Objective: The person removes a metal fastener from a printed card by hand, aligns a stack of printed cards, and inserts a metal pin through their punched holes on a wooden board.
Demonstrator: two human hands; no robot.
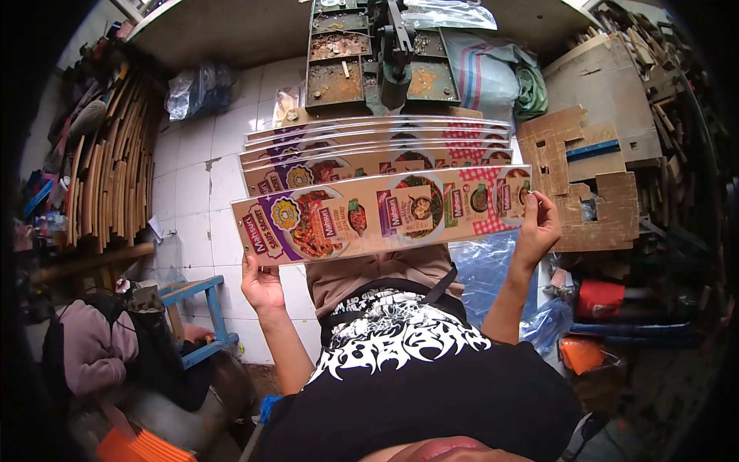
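A long printed sign board point(362, 219) with food pictures and "Mahsuri" lettering is held up in front of me, tilted slightly up to the right. My left hand point(263, 285) pinches its lower left corner, thumb on the front face. At its right end, my right hand point(541, 223) grips the edge with the thumb near the printed side. Just beyond it lie several similar boards point(362, 164), overlapping in a fanned stack in front of a metal hand press point(395, 77). Most of the fingers of both hands are hidden behind the board.
Metal trays point(336, 81) with small loose parts flank the press. Cut brown panels point(589, 208) lean at the right. Wooden strips point(115, 162) stand along the left. A blue stool frame point(204, 289) is at lower left, and clear plastic sheeting point(489, 269) lies beside my right arm.
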